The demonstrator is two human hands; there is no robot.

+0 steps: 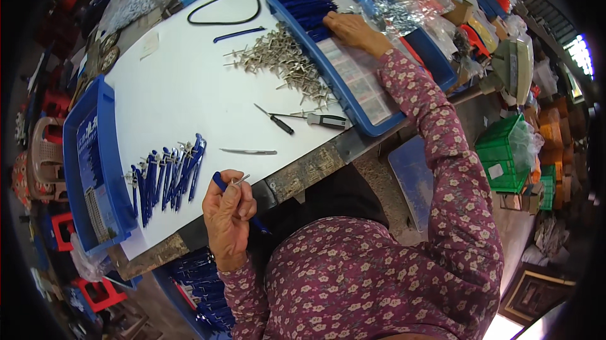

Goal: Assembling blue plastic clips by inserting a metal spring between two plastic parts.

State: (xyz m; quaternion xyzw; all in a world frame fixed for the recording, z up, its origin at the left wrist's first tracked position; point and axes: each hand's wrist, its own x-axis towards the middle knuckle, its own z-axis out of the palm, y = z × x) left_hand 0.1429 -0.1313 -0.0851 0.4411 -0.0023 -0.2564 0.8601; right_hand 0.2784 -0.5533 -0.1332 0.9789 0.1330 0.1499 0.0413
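Note:
My left hand [228,219] is closed at the table's front edge, its fingers wrapped round a slim blue plastic strip [218,180]. A small silvery metal pin [241,180] sticks out beside the strip, between thumb and fingers. Farther off, my right hand [355,28] reaches into a large blue tray [363,113], fingers curled down at a heap of blue strips [307,11]; its fingertips are hidden. Loose metal T-shaped pins [284,59] lie piled beside that tray. To the left of my left hand, blue strips with metal pins [167,173] are laid in a row.
On the white tabletop lie tweezers [248,151], a screwdriver [327,120], another dark-handled tool [281,124], a single blue strip [238,35] and a black cable [224,23]. A second blue tray [118,170] borders the left. More blue strips [199,289] fill a container below the table.

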